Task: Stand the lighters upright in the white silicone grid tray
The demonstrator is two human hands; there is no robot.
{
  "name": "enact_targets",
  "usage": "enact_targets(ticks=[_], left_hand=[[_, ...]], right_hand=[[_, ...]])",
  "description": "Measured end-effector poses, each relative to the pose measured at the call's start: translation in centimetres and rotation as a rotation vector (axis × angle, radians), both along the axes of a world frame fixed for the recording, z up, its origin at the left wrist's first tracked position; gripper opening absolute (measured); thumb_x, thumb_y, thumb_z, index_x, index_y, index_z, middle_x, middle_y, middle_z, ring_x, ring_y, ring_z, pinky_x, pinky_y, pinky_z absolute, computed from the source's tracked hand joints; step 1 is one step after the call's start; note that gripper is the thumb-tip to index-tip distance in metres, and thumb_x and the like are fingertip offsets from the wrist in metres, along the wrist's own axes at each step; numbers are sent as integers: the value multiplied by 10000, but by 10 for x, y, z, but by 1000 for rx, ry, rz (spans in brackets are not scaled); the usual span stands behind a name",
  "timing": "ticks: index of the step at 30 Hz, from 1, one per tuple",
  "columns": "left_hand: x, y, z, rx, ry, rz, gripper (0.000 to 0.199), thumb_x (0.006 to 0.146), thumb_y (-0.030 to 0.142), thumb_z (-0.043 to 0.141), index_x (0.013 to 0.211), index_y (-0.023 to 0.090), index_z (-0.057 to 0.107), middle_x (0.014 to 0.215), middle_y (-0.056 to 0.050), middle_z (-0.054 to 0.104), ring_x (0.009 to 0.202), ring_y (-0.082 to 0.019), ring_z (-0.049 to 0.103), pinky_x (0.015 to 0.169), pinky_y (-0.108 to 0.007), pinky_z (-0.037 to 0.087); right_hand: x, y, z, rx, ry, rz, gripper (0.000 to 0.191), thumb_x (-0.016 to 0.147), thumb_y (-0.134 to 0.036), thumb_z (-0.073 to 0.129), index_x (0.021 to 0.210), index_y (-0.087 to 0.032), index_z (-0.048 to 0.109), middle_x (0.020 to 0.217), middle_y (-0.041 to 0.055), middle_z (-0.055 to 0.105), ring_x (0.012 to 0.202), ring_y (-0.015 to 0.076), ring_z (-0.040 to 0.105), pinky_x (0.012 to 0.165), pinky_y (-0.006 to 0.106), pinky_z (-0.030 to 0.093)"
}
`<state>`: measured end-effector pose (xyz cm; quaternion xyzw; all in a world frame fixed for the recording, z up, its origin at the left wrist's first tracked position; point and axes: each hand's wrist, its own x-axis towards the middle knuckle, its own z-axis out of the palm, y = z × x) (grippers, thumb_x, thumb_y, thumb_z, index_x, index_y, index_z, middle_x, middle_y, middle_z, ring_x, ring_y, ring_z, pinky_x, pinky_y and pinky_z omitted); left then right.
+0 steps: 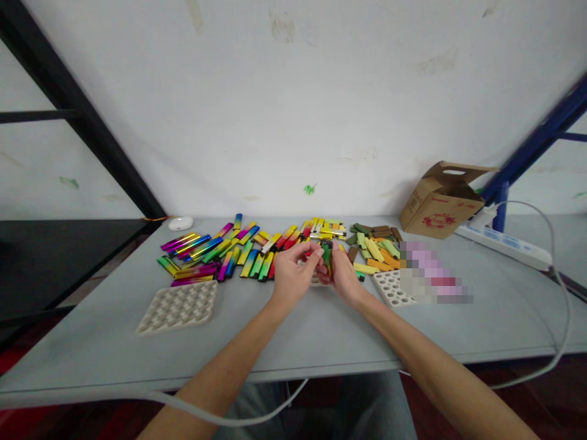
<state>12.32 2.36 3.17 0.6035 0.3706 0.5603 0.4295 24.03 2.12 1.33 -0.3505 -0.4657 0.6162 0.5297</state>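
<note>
Both my hands meet at the middle of the table, over a small white tray [315, 282] that they partly cover. My left hand [297, 272] has its fingers bent and pinched near a green lighter-like piece [327, 256] with a dark top. Around that piece the fingers of my right hand [343, 273] are closed, holding it upright. A bit of red shows between the hands; its shape is hidden. Shiny multicoloured pieces [229, 250] lie in a loose pile behind and left of my hands. Matte green, yellow, orange and brown pieces [376, 249] lie to the right.
A pale moulded tray [180, 307] lies at left, and a white holed tray [394, 288] at right. An open cardboard box [440, 205] and a white power strip [509, 243] stand at back right. A white case [180, 223] sits back left. A cable [568, 305] crosses the right side.
</note>
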Motion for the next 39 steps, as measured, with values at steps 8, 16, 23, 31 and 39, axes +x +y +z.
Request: enact_targets(ticks=[8,16,23,31,39], left_hand=[[0,-1,2,45,34,31,141,797,271,623,709,163,646,597,11,614,539,-112,566,549,-213,488],[1,-2,3,30,23,28,142,802,270,619,718,159,646,598,10,609,536,-110,559,545,-218,491],[0,4,4,58,-35,84,165,757,292,686,833,146,686,729,-32,691,655,-137,630,633,-244,517],[-39,35,7,8,-60,277,321,733,458,669,759,138,677,668,-29,681,659,-160,642,659,-270,523],[-49,36,2,42,-57,232,234,715,383,662,720,150,671,644,-20,661,640,-154,616,639,-266,497]], right_hand=[[-1,-1,1,-14,15,-11,610,753,-803,447,613,-209,442,536,-37,313,439,79,245,417,229,173],[-2,1,-1,-30,31,-14,602,746,-793,472,620,-205,444,523,-47,320,427,73,255,412,219,182],[4,-1,20,-106,74,38,582,753,-759,458,606,-197,443,504,-48,343,423,77,274,410,222,174],[23,4,31,-183,115,122,505,772,-645,419,533,-207,337,465,-72,256,381,58,189,381,214,103],[18,0,35,-212,120,24,399,819,-496,349,545,-206,333,479,-77,225,395,60,139,384,208,95]])
